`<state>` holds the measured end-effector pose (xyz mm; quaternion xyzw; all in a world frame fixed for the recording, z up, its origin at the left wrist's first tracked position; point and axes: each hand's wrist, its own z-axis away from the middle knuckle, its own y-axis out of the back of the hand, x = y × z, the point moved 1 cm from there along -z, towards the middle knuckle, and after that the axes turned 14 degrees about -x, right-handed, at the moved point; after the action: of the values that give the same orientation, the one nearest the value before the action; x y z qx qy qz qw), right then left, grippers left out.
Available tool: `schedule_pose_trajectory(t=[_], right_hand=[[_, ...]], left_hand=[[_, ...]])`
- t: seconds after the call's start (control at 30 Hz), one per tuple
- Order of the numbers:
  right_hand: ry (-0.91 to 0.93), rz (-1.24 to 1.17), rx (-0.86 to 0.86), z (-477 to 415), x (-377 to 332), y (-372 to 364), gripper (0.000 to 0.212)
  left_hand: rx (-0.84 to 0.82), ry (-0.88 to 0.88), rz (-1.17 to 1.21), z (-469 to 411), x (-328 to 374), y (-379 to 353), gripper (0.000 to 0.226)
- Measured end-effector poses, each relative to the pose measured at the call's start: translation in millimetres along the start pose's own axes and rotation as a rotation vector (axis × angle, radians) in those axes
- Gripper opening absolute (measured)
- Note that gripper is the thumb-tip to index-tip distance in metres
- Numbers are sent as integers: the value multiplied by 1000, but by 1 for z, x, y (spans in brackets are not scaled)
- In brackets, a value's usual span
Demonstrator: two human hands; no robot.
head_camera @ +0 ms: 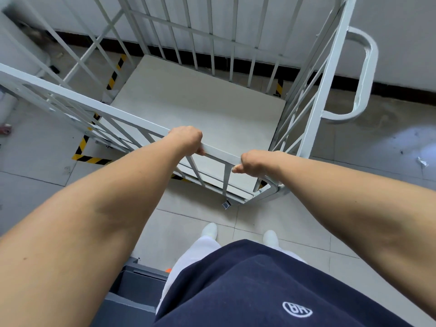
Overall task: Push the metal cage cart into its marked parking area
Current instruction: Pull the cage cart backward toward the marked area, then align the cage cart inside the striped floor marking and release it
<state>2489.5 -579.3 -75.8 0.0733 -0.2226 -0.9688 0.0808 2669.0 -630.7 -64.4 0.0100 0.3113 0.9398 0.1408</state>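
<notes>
A white metal cage cart (200, 100) with barred sides and a flat white floor stands in front of me, close to the wall. My left hand (187, 139) grips the top rail of its near side. My right hand (253, 162) grips the same rail further right, near the corner. Yellow-and-black striped floor tape (90, 158) marks the parking area; it shows along the cart's left side, at the near left corner and behind the cart by the wall. The cart's floor lies mostly inside these stripes.
A looped white handle (363, 74) sticks out from the cart's right side. The white wall with a dark skirting (377, 87) runs just behind the cart. A dark grey object (132, 282) sits on the tiled floor by my left leg. My feet stand just behind the cart.
</notes>
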Motion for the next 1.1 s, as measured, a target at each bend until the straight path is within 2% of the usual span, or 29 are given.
schedule_pose_trajectory(t=[0.13,0.23,0.3,0.4,0.57,0.73,0.9,1.1], right_hand=[[98,62,47,7,14,4,49],[169,144,134,20,38,10,42],[183,190,159,32,58,11,44],[184,223,198,45,87,11,48],[201,236,313,65,119,13,42],[176,245,409,73,152,23,34],[186,256,435,79,185,41,35],[293,324,453,80,248,78,38]], left_hand=[[-19,105,52,8,12,-5,24],[81,145,42,15,32,-10,31],[120,156,62,25,55,-10,34],[206,153,104,35,92,-2,37],[308,127,150,51,141,13,39],[338,82,169,46,171,29,38],[353,93,192,43,201,47,38],[404,205,298,30,261,93,39]])
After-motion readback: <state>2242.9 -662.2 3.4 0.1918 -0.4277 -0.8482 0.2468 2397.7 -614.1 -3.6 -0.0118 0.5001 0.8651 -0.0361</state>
